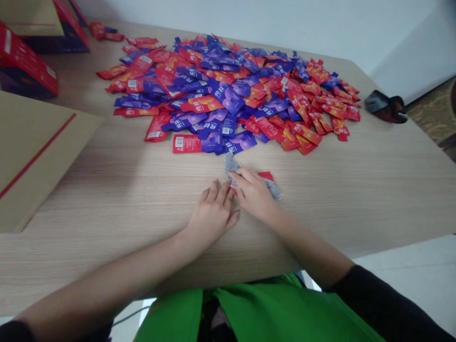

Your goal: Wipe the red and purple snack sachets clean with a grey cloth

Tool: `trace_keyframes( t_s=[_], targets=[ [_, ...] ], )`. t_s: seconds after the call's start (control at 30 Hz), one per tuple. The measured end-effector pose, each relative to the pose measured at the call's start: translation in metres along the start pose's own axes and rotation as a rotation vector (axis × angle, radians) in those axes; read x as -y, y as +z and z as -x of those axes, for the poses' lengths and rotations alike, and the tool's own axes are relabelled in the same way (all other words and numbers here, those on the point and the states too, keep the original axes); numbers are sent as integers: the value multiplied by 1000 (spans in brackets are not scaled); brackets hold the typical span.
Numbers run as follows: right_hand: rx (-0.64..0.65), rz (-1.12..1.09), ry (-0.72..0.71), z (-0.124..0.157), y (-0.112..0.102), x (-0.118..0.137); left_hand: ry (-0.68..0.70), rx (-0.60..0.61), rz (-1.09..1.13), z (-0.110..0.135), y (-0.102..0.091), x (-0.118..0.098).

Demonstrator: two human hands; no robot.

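A grey cloth (231,164) lies bunched on the table in front of me, with a second end showing to the right of my right hand. My right hand (253,192) presses down on it, its fingers bent over the cloth. Under the cloth and hand is a flat red packet (266,176); only its edges show. My left hand (213,209) lies palm down with fingers stretched, its fingertips at the packet's left end, close to the right fingertips. Just beyond, a large heap of red-orange and purple sachets (228,97) spreads across the table.
On the left stand red and dark-blue cartons (26,64), with a tan cardboard flap (42,156) reaching over the wood-grain table (356,190). A dark, shiny object (386,107) sits at the table's right edge. A white wall (285,23) runs behind.
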State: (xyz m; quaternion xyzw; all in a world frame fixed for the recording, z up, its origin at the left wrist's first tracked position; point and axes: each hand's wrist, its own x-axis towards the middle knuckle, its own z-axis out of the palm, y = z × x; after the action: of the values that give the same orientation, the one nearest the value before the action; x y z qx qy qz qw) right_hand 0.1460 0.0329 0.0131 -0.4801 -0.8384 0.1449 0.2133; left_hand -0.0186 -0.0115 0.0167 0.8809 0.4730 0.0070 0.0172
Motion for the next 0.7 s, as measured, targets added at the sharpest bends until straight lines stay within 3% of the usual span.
trace_keyframes(
  t_s=[0.17,0.27,0.53,0.63,0.7],
  targets=[
    [-168,73,237,22,-13,-48,6,4,-14,-1,0,0],
    [-174,60,293,29,-32,-67,2,8,-20,-1,0,-1],
    [-347,17,382,20,-84,-23,-1,9,-3,-1,-1,-1],
    [-309,102,483,21,-90,-36,0,29,-1,-2,-2,0],
    [-230,189,514,26,-80,-51,-3,34,4,-2,-3,0]
  ],
)
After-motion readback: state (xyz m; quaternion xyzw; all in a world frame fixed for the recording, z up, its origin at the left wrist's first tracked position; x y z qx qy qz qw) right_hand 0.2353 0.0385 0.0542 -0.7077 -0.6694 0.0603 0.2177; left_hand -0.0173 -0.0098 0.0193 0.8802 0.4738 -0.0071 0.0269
